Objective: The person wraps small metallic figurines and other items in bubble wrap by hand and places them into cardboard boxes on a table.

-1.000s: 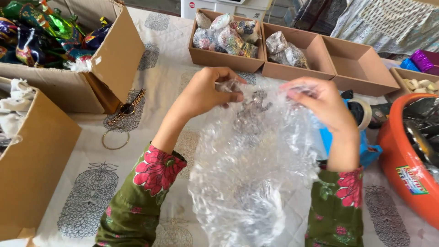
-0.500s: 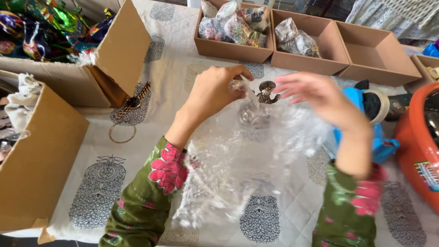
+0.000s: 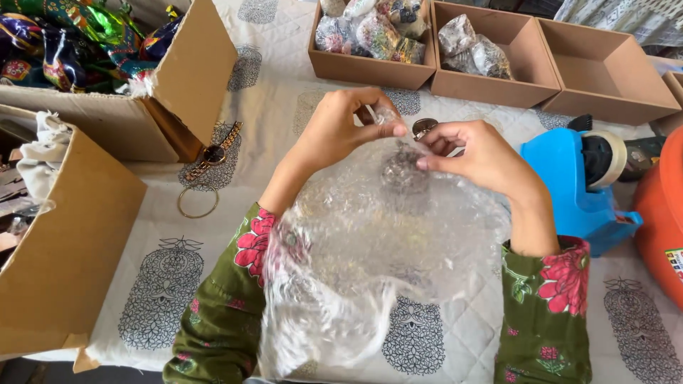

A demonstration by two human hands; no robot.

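Observation:
A large sheet of clear bubble wrap hangs between my hands over the printed tablecloth. My left hand pinches the sheet's top edge with thumb and fingers. My right hand grips the wrap just to the right, its fingers closed on the plastic around a small silver metal figure that shows partly through the wrap and partly above it. Both forearms wear green sleeves with red flowers.
A blue tape dispenser and an orange tub stand at right. Three brown trays line the far edge, two holding wrapped items. Cardboard boxes stand at left, one with colourful figurines. A wristwatch and a ring bangle lie nearby.
My right hand moved left and closed on the wrap around the silver figure. The sheet was pulled up and gathered between both hands.

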